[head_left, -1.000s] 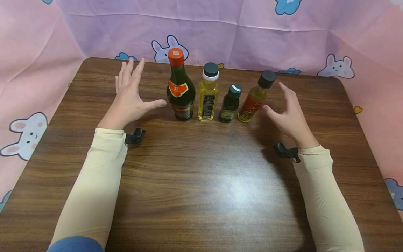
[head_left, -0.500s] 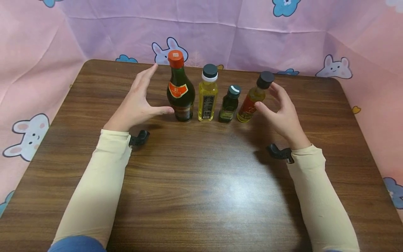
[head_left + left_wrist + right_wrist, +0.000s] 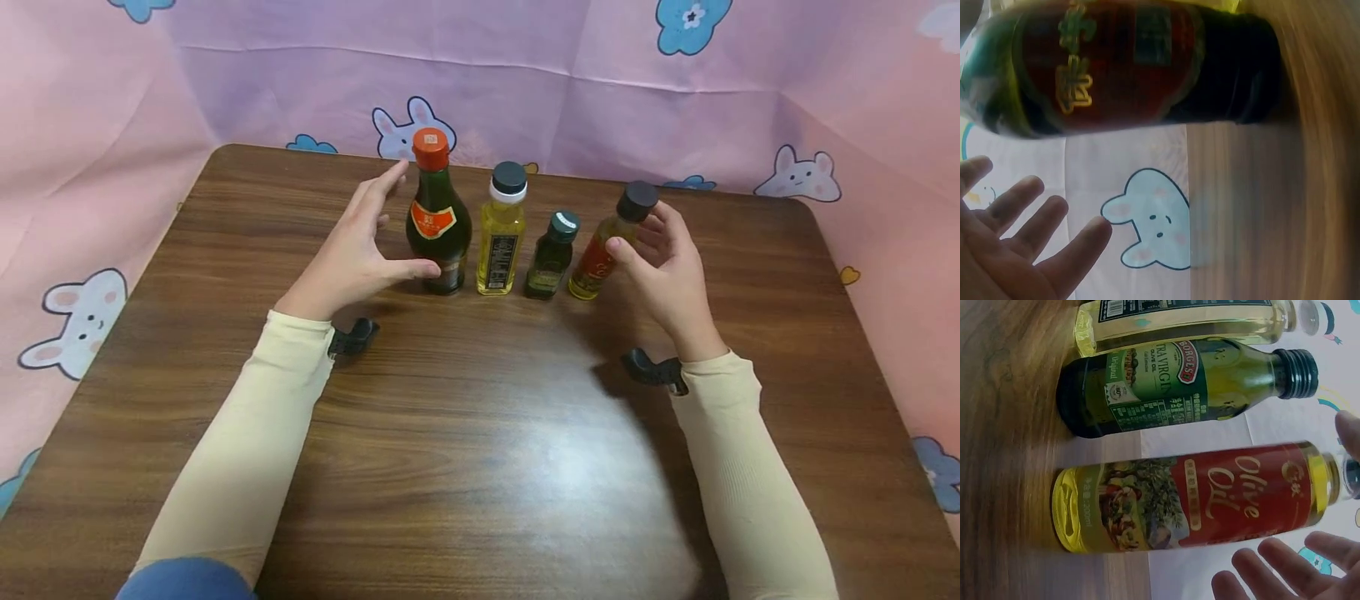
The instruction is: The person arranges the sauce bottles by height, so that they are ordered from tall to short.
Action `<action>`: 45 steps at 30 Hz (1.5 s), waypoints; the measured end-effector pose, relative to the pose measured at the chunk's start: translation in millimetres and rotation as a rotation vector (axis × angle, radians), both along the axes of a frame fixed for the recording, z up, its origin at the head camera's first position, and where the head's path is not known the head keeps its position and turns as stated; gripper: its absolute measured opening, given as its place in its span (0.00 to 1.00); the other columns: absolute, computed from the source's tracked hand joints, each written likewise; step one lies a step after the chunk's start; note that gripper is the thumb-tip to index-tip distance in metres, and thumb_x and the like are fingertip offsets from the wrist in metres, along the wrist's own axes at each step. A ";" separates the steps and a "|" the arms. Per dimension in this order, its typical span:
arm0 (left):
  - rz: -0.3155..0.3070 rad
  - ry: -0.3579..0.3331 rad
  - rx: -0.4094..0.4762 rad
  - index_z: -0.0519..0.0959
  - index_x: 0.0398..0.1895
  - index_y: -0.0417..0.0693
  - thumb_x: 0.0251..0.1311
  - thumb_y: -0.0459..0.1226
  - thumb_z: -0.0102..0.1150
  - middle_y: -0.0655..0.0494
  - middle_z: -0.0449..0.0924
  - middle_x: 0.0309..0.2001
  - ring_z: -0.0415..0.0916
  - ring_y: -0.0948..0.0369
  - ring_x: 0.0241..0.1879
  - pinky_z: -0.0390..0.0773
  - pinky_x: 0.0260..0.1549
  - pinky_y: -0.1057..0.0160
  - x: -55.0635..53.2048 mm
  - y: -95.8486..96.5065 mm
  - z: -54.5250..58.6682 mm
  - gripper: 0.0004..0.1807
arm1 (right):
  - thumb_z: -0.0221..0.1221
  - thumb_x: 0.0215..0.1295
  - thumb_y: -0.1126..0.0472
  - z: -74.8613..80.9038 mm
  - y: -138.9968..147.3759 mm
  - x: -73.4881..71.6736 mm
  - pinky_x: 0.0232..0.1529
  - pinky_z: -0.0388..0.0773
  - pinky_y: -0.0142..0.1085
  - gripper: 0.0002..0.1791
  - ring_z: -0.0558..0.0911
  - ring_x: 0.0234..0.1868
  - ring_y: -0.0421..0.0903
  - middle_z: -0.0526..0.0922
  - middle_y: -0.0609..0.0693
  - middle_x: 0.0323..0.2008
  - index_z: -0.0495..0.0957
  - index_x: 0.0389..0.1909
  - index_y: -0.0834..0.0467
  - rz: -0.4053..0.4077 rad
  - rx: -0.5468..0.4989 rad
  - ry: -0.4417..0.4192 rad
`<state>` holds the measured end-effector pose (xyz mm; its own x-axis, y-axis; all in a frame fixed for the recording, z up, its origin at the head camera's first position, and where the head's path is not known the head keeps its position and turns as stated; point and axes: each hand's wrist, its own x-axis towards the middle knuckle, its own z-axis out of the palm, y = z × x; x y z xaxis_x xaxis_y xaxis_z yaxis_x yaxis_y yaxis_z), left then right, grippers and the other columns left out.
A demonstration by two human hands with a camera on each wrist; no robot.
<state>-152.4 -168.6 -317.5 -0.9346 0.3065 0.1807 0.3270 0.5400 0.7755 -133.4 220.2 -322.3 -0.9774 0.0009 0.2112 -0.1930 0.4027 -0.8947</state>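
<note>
Four-fingers-and-thumb spread, my left hand (image 3: 348, 246) stands beside a dark green bottle with a red cap (image 3: 438, 221). Its thumb reaches across the bottle's front; in the left wrist view the fingers (image 3: 1079, 250) are apart from the bottle's side. At the right end of the row stands a red-labelled olive oil bottle (image 3: 600, 254) with a black cap. My right hand (image 3: 667, 279) curves loosely about it, thumb in front and fingers behind. A gap shows between those fingers (image 3: 1285, 565) and the olive oil bottle (image 3: 1210, 497) in the right wrist view. Both bottles stand on the table.
Between the hands stand a clear bottle of yellow oil (image 3: 501, 237) and a small green olive oil bottle (image 3: 550, 258). The brown wooden table (image 3: 480, 467) reaches back to a pink patterned cloth (image 3: 517, 100).
My left hand has moved right, up to the red-capped bottle. My right hand has moved left, around the red-labelled olive oil bottle. The bottles keep their places in the row.
</note>
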 end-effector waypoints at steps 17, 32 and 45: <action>0.012 0.004 0.011 0.45 0.84 0.71 0.49 0.52 0.82 0.54 0.60 0.75 0.58 0.63 0.74 0.68 0.69 0.46 1.0 16.9 -8.0 0.65 | 0.67 0.71 0.57 -1.8 -12.8 -3.9 0.62 0.78 0.41 0.23 0.83 0.58 0.49 0.82 0.51 0.53 0.77 0.62 0.62 -0.043 0.035 0.042; 0.070 -0.018 0.028 0.54 0.81 0.58 0.52 0.51 0.81 0.52 0.68 0.69 0.74 0.54 0.61 0.80 0.56 0.52 1.9 22.3 -8.6 0.58 | 0.66 0.71 0.59 -7.2 -13.7 -4.9 0.63 0.78 0.41 0.22 0.82 0.57 0.45 0.82 0.47 0.52 0.78 0.62 0.63 -0.044 -0.037 0.040; 0.081 -0.059 0.050 0.60 0.77 0.51 0.55 0.50 0.78 0.49 0.71 0.66 0.75 0.52 0.61 0.80 0.58 0.50 3.5 23.9 -8.1 0.50 | 0.65 0.72 0.58 -8.7 -12.7 -2.6 0.61 0.79 0.40 0.21 0.82 0.56 0.41 0.82 0.48 0.53 0.78 0.61 0.62 -0.034 -0.029 0.066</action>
